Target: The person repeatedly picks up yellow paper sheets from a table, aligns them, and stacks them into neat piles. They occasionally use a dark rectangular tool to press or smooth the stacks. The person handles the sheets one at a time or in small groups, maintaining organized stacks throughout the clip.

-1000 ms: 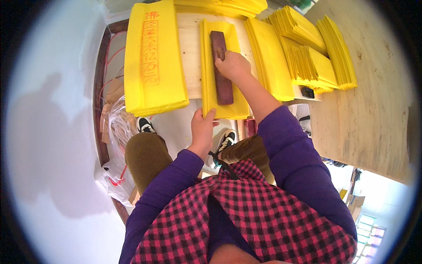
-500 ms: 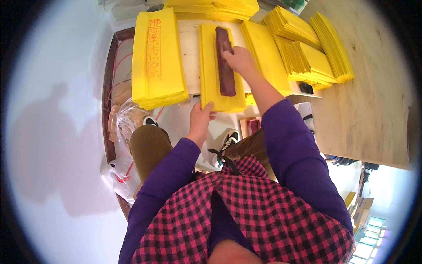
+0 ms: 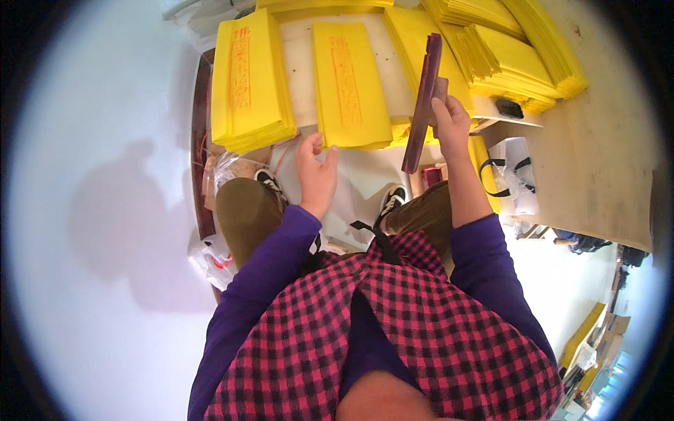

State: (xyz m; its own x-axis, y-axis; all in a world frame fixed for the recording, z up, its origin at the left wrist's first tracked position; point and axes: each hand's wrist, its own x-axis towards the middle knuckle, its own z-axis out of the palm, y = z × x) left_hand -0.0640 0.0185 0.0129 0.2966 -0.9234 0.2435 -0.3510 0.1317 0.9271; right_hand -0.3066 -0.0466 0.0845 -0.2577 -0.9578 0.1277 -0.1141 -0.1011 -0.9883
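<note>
In my right hand (image 3: 453,126), closed round its small grip, is a long dark-red stamp block (image 3: 423,98). It is raised off the paper, tilted on its edge, to the right of the middle pile. That pile of yellow paper (image 3: 372,102) bears a red printed column of characters on its top sheet. My left hand (image 3: 317,172) is at the pile's near left corner, thumb and fingers apart; whether it touches the paper I cannot tell. A thicker stack of yellow paper (image 3: 270,105), printed the same way, lies to the left.
More yellow paper (image 3: 411,38) lies right of the middle pile, with folded yellow bundles (image 3: 505,52) at the far right. A small black object (image 3: 509,107) sits at the table's near edge. Below hang a white bag (image 3: 518,175) and, at the left, a clear plastic bag (image 3: 210,259).
My right hand has lifted the stamp block off the middle pile and moved it right, uncovering red print on the top sheet. My left hand's fingers have loosened at the near corner.
</note>
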